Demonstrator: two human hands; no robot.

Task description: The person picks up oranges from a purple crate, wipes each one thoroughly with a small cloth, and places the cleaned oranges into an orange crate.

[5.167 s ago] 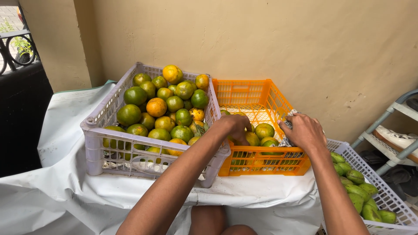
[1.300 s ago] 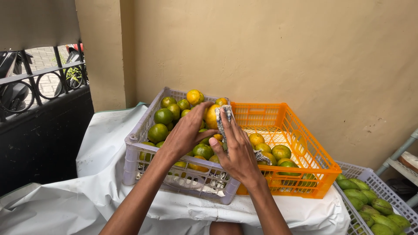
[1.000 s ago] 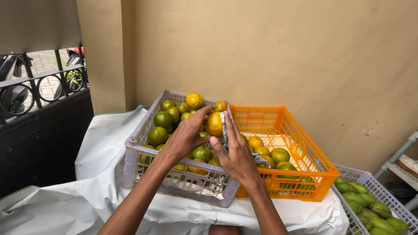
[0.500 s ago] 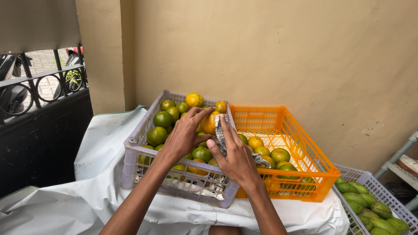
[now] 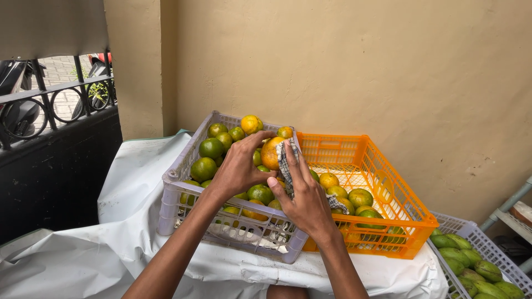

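Observation:
My left hand grips an orange-yellow citrus fruit above the pale purple crate. My right hand presses a checked cloth against the fruit's right side. The purple crate holds several green and orange citrus fruits. Beside it to the right, the orange crate holds a few more of the same fruits.
Both crates stand on a surface draped with white sheeting. A grey crate of green mangoes sits at the lower right. A beige wall is behind, a dark metal gate on the left, a shelf frame at far right.
Both hands moved from the orange crate to over the purple crate with a fruit. In the last second the cloth hand has shifted slightly down along the fruit.

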